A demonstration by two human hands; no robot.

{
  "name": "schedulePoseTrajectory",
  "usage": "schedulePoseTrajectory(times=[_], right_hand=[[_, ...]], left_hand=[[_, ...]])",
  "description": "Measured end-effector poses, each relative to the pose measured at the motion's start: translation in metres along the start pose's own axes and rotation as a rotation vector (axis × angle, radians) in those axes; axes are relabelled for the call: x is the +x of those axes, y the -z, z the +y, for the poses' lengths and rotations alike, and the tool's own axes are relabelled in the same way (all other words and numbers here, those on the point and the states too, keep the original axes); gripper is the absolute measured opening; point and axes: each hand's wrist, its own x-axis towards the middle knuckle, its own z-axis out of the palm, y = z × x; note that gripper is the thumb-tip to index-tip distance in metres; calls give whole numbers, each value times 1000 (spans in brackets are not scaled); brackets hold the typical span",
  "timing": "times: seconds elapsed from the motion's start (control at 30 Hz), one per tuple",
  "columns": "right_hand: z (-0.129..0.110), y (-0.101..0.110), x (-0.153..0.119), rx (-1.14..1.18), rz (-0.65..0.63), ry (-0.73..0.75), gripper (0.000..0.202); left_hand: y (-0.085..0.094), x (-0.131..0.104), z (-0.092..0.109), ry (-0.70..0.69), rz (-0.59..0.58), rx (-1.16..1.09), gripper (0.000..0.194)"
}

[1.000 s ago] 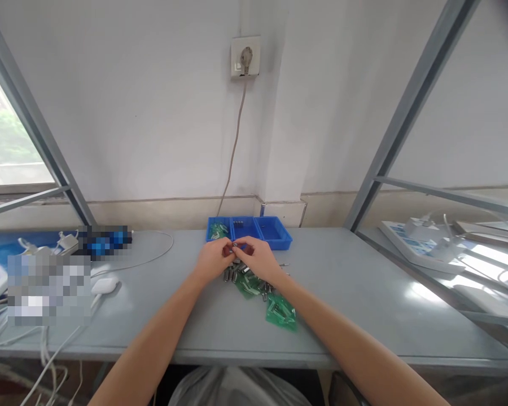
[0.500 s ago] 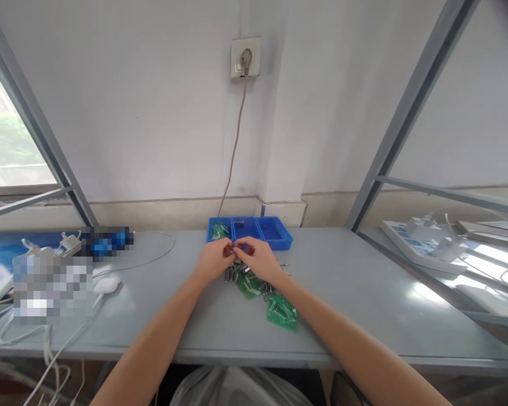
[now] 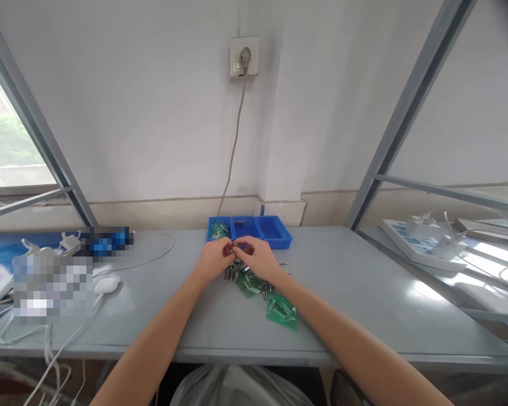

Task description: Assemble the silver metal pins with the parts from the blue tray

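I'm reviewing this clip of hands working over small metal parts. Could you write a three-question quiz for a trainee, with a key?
1. True or false: the left hand and the right hand meet at a small metal piece.

2. Which compartment of the blue tray holds a row of metal pieces near its far side?
A) Left
B) Middle
C) Right

3. Fill in the colour: the packet nearest the front edge of the table is ____.

Key:
1. True
2. B
3. Green
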Motion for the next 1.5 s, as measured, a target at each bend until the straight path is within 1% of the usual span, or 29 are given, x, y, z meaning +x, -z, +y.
schedulePoseTrajectory(times=[0.23, 0.57, 0.87, 1.07, 1.33, 1.5], right_hand=[[1, 0, 0, -19, -6, 21, 24], [-3, 1, -1, 0, -13, 3, 24], [0, 0, 0, -12, -12, 11, 24], [-3, 1, -1, -6, -11, 1, 23], [2, 0, 1, -10, -25, 7, 24], [-3, 1, -1, -8, -19, 1, 24]], left_hand=[[1, 0, 0, 2, -6, 6, 4], [0, 0, -1, 0, 3, 9, 3], [0, 0, -1, 23, -28, -3, 7], [2, -1, 0, 11, -11, -6, 6], [0, 0, -2, 10, -30, 0, 7], [1, 0, -1, -1, -22, 5, 6]])
